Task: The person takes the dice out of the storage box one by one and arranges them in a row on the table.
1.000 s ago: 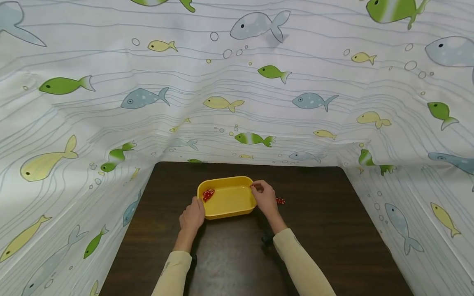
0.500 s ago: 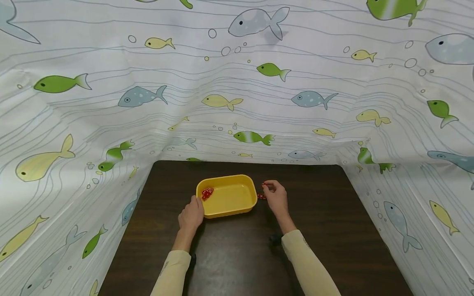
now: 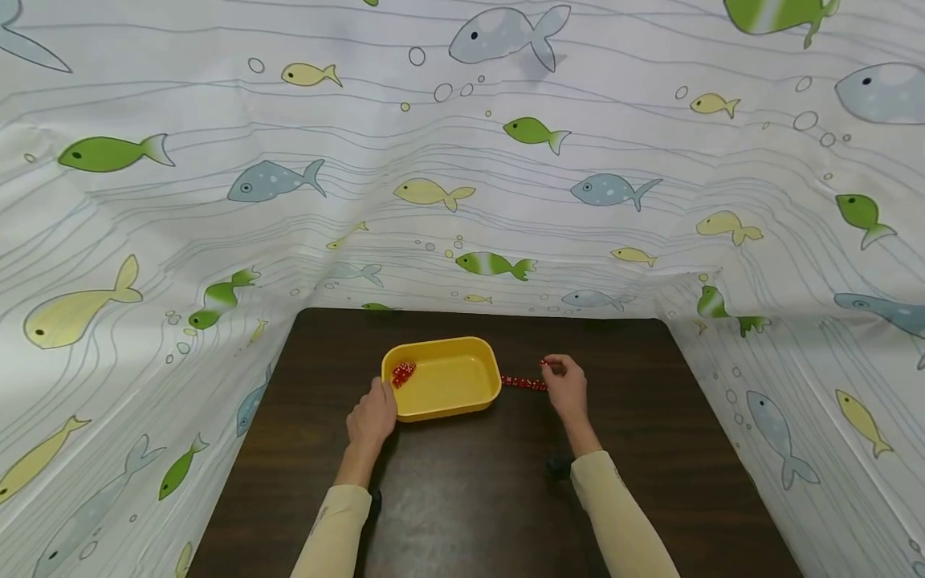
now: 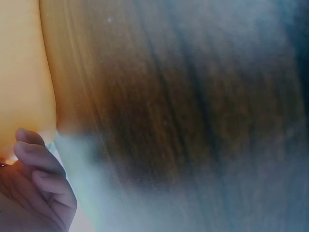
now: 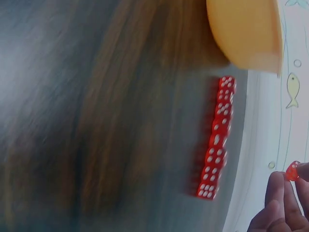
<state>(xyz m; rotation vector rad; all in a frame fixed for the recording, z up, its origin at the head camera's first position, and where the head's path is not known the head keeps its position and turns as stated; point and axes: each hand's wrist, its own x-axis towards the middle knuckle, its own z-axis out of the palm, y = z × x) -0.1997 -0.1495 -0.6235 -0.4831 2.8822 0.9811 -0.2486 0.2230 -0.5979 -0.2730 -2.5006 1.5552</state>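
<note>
My left hand (image 3: 372,412) grips the near left corner of a yellow tray (image 3: 451,411); in the left wrist view its curled fingers (image 4: 41,157) lie against the tray wall (image 4: 24,67). Several red dice (image 3: 402,373) with white pips sit in the tray's left end. To the right of the tray, a straight row of red dice (image 5: 217,140) runs along the table. Between the thumb and fingertips of my right hand (image 3: 567,389) is one red die (image 5: 292,171), held above the row's right end.
The dark wooden table (image 3: 462,498) carries the tray and dice near its far edge. A white curtain (image 3: 462,160) printed with fish rises behind the table and along both sides.
My right hand has moved right from the tray's right rim to the far end of the dice row, carrying a die. More of the row now shows. The left hand stays on the tray.
</note>
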